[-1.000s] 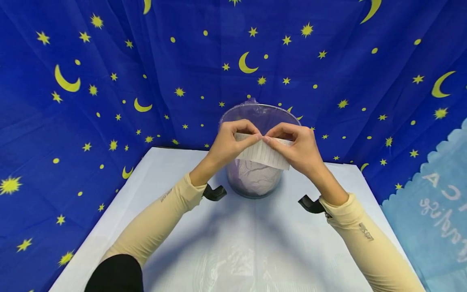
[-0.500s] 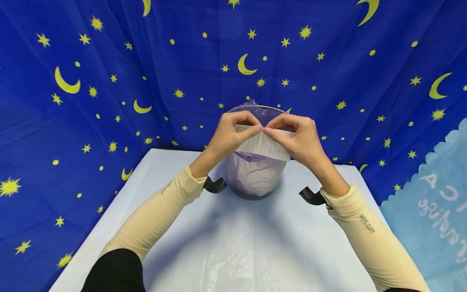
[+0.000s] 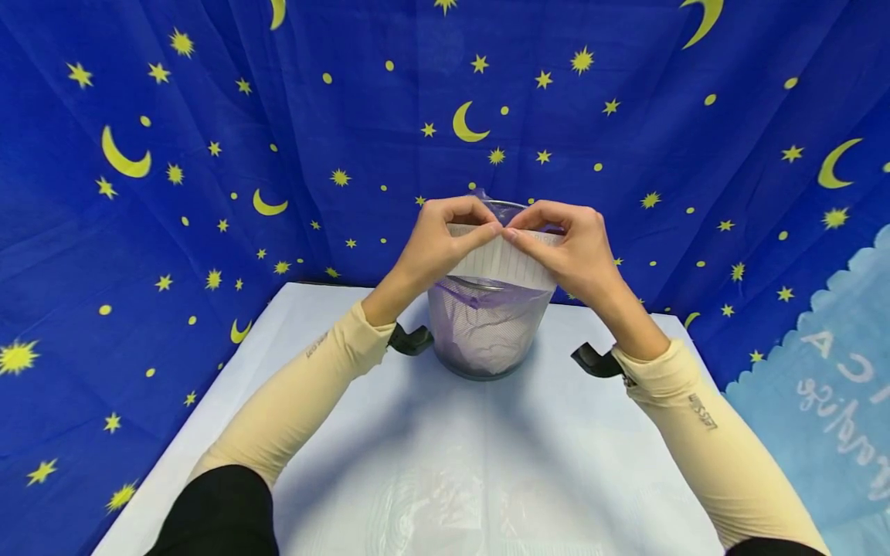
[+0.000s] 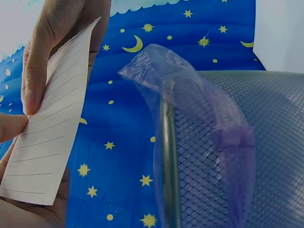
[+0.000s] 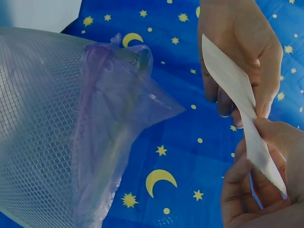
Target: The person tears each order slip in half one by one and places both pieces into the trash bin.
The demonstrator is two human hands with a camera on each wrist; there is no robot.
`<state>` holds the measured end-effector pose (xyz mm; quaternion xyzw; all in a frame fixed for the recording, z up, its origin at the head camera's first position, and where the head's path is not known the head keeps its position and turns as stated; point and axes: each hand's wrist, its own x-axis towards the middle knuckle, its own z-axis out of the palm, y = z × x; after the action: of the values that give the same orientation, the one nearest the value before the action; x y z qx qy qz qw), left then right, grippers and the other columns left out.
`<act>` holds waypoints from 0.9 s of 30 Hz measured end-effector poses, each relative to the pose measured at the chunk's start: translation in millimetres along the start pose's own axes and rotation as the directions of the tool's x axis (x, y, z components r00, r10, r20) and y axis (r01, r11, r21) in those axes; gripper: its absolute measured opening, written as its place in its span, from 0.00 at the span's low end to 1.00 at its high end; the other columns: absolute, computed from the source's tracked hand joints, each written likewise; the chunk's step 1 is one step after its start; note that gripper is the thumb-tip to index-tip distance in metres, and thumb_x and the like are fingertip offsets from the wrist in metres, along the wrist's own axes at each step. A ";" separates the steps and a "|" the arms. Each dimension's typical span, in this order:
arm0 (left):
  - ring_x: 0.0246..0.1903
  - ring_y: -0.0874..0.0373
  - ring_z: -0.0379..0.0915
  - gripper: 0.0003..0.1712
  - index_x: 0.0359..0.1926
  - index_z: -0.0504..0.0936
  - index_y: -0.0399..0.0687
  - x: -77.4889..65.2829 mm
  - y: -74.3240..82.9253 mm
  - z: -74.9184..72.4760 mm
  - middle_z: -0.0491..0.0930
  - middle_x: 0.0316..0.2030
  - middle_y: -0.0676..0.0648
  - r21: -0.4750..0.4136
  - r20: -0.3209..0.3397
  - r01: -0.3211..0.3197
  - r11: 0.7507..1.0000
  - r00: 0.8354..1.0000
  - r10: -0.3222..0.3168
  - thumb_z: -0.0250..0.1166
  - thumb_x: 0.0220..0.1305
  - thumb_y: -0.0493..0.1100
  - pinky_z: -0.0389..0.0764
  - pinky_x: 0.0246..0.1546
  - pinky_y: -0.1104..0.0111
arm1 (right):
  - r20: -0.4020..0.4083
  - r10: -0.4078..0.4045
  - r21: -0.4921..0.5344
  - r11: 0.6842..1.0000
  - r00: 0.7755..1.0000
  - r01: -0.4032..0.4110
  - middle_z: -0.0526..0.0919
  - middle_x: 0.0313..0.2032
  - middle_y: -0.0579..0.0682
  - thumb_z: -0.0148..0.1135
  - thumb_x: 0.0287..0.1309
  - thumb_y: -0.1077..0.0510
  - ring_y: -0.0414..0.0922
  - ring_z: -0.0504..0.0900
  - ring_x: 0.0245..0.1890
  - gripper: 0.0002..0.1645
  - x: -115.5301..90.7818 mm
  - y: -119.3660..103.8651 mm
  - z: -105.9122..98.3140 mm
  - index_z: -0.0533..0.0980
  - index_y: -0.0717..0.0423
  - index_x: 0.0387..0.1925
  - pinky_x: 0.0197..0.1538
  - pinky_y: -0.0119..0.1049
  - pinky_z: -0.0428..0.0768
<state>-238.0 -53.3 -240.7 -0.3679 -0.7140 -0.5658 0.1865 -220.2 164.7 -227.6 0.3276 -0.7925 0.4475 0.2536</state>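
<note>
Thumb and fingertips of my left hand (image 3: 439, 245) pinch a small lined sheet of paper (image 3: 495, 261) at the middle of its upper edge. Right beside them, the thumb and fingertips of my right hand (image 3: 582, 245) pinch the same edge. The sheet hangs down from both hands with printed lines showing, bent slightly in the right wrist view. Behind and below it stands a round mesh wastebasket (image 3: 490, 340), its rim partly hidden by the paper and hands. A thin purple plastic bag (image 5: 111, 128) lines it and folds over the rim.
The wastebasket stands near the back of a white table (image 3: 431, 455). A blue cloth (image 3: 375, 123) with yellow moons and stars hangs behind and at the sides. On the right is a light blue panel (image 3: 820, 401) with white lettering. Black wrist mounts (image 3: 599, 360) jut from both sleeves.
Both hands have risen with the paper, from in front of the wastebasket's upper part to about its rim in the head view. The pinch on the paper stays the same.
</note>
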 end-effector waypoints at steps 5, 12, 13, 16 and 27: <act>0.40 0.56 0.85 0.03 0.35 0.89 0.40 6.4 0.9 -1.8 0.87 0.34 0.46 -0.012 -0.005 -0.003 1.000 1.000 0.003 0.72 0.68 0.35 0.84 0.49 0.62 | -0.011 0.009 -0.024 1.000 1.000 -0.009 0.91 0.34 0.50 0.77 0.62 0.57 0.34 0.85 0.36 0.04 6.4 -0.6 -2.5 0.90 0.53 0.36 0.35 0.24 0.78; 0.40 0.56 0.86 0.04 0.35 0.89 0.40 15.8 2.8 -5.1 0.89 0.35 0.45 -0.001 -0.002 -0.008 1.000 1.000 0.008 0.71 0.68 0.36 0.83 0.48 0.63 | -0.006 0.031 -0.020 0.999 0.999 -0.031 0.91 0.34 0.50 0.77 0.62 0.55 0.36 0.87 0.37 0.06 14.5 -1.9 -5.5 0.90 0.53 0.36 0.37 0.24 0.82; 0.40 0.57 0.86 0.04 0.35 0.89 0.40 17.4 3.1 -5.7 0.89 0.35 0.45 0.007 -0.003 -0.008 1.000 1.000 0.008 0.71 0.69 0.36 0.83 0.48 0.64 | -0.004 0.030 -0.014 0.999 1.000 -0.030 0.91 0.34 0.50 0.77 0.62 0.55 0.36 0.88 0.37 0.06 15.8 -2.3 -6.1 0.90 0.53 0.36 0.39 0.24 0.83; 0.40 0.57 0.85 0.04 0.35 0.89 0.39 22.0 4.7 -7.3 0.89 0.35 0.44 0.016 -0.007 -0.008 1.000 1.000 0.008 0.72 0.68 0.36 0.82 0.47 0.65 | 0.002 0.025 0.000 1.000 1.000 -0.025 0.91 0.36 0.51 0.76 0.63 0.55 0.36 0.89 0.38 0.07 19.9 -3.6 -8.1 0.89 0.54 0.37 0.43 0.24 0.85; 0.41 0.58 0.84 0.05 0.36 0.89 0.37 36.2 5.4 -9.8 0.88 0.35 0.44 0.003 -0.009 -0.007 1.000 1.000 0.007 0.71 0.69 0.36 0.81 0.48 0.66 | -0.026 0.001 -0.032 0.999 1.000 -0.002 0.91 0.36 0.52 0.77 0.62 0.55 0.34 0.88 0.38 0.07 33.0 -0.7 -13.3 0.90 0.55 0.37 0.43 0.22 0.83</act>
<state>-259.3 -50.7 -209.6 -0.3675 -0.7129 -0.5656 0.1920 -240.0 166.4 -198.0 0.3171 -0.7966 0.4390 0.2686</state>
